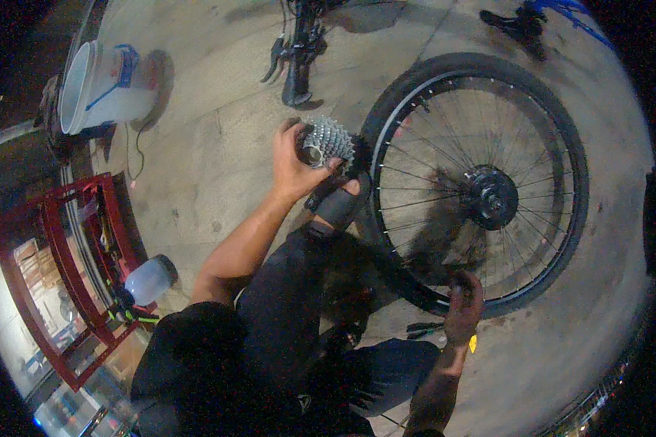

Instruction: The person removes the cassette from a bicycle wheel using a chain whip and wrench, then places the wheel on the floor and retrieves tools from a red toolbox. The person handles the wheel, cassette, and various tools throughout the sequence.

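Observation:
My left hand [293, 167] holds a silver multi-cog cassette [328, 138] upright beside the left side of a large black bicycle wheel [577, 182]. The wheel has many spokes and a dark central hub [493, 198]. Down at its lower rim, my right hand [461, 306] is curled over the tire, partly in shadow. Near that hand, black tool handles [421, 329] and a small yellow object [472, 342] show on the floor. My dark-clad legs are bent beneath the cassette, one foot just below it.
A white bucket [91, 91] sits upper left. At lower left are a red metal frame [65, 284] and a translucent jug [146, 280]. A black handlebar with brake lever [295, 65] lies at top, a black part beside blue tubing [514, 25] upper right, all on concrete floor [197, 197].

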`<state>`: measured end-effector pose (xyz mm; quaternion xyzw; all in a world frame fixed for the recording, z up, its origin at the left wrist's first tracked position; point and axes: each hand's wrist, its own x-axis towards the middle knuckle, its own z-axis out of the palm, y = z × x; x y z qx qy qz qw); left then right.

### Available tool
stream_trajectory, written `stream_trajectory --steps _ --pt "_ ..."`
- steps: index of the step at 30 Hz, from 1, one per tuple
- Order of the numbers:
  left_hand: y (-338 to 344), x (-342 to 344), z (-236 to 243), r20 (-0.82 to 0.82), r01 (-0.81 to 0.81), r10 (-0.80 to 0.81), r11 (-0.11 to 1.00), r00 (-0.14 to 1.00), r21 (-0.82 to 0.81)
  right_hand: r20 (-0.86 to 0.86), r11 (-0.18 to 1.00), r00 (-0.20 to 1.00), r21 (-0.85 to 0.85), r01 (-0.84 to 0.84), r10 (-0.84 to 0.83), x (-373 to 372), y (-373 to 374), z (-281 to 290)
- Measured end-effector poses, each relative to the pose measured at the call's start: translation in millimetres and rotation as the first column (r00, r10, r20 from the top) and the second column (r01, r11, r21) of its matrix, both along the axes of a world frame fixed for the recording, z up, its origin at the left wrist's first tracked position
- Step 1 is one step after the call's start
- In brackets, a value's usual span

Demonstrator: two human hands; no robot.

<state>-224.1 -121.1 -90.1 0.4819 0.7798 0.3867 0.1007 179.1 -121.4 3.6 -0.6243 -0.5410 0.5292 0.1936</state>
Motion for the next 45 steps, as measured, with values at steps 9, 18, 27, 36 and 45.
stream_trajectory --steps 9,18,27,36,45 --pt "-72.1 -62.9 -75.7 -0.098 -0.208 0.19 0.95 0.977 -0.233 0.039 0.994 0.993 0.0 -0.112 0.112 -2.6 6.5 -8.5" --pt "-71.6 -89.7 -110.5 -0.09 -0.068 0.037 0.924 0.995 -0.377 -0.083 0.995 0.993 -0.03 -0.09 0.087 11.8 -0.1 -29.6" --pt "-57.7 -55.3 -78.1 -0.115 -0.014 -0.004 0.988 0.993 -0.155 0.256 0.981 0.964 0.158 -0.113 0.07 24.9 68.9 -19.4" --pt "62.9 32.5 2.7 0.183 0.449 -0.426 0.887 0.886 -0.107 0.443 0.836 0.887 0.531 -0.141 -0.131 24.7 127.1 -84.2" --pt "91.4 124.0 2.3 0.45 0.8 -0.681 0.582 0.578 -0.147 0.613 0.858 0.765 0.485 -0.167 -0.198 83.2 96.5 -55.5"
